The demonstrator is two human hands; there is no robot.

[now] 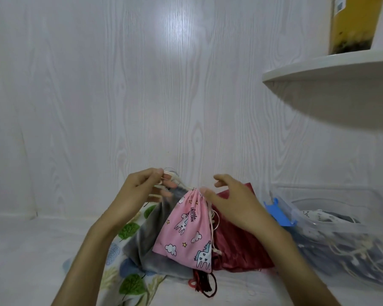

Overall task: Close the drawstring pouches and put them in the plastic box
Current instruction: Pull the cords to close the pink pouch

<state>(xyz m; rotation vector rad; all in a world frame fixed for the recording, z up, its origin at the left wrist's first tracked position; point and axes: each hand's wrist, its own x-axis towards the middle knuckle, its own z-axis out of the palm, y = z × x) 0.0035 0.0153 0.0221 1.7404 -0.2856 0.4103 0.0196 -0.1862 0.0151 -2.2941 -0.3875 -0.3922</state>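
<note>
Pink cotton pouch [187, 230] with unicorn, cloud and star print hangs in the air over the white counter [31, 250], gathered neck up, flat bottom edge down, long axis roughly vertical and tilted a bit left at the top. Left hand [139, 191] pinches the cream cords [170, 175] between thumb and fingers, pulling them up and left from the neck. Right hand [234, 204] has its thumb on the cinched neck; the other fingers are spread and loosely bent above it, touching nothing. More cream cord dangles down the pouch's right edge. Behind it, lying on the counter: grey soft pouch [150, 244], shiny dark red satin pouch [239, 246] with red tassel cords below, leaf-print white fabric [124, 261] at left. Clear plastic box [341, 239] sits at right, near the red pouch, with blue clip [279, 213] on its near rim and dark and printed pouches inside. White curved shelf [332, 65] upper right; white wood-grain wall [119, 96] behind.
</note>
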